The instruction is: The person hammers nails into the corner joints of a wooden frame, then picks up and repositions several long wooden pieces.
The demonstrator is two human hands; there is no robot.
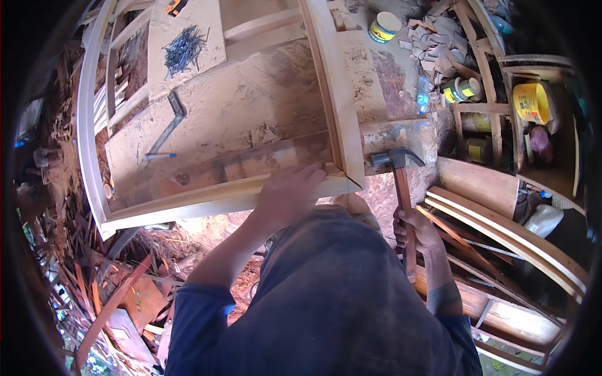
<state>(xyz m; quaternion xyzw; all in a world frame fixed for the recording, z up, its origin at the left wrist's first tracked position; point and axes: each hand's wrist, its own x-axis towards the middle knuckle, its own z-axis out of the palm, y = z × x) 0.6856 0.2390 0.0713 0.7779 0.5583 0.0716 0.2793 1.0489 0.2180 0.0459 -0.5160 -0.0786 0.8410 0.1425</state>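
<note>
A pale wooden frame (pixel 343 100) lies across the bench in front of me, its near right corner close to my body. My left hand (pixel 290 193) is closed over the near rail beside that mitred corner, where a dark gap shows at the joint. To the right of the corner, my right hand (pixel 419 230) grips the wooden handle of a claw hammer (pixel 402 182). The hammer's head points up and away from me, apart from the frame. Inside the frame, a metal square (pixel 178 113) and a blue pen (pixel 161 155) rest on the dusty bench top (pixel 263 100).
A pile of nails (pixel 183 50) lies on a board, near an orange and black tool (pixel 175 6). Yellow-labelled cans (pixel 384 27) stand at the far right. A shelf (pixel 501 108) and long boards (pixel 501 232) line the right side. Wood scraps (pixel 125 294) litter the lower left.
</note>
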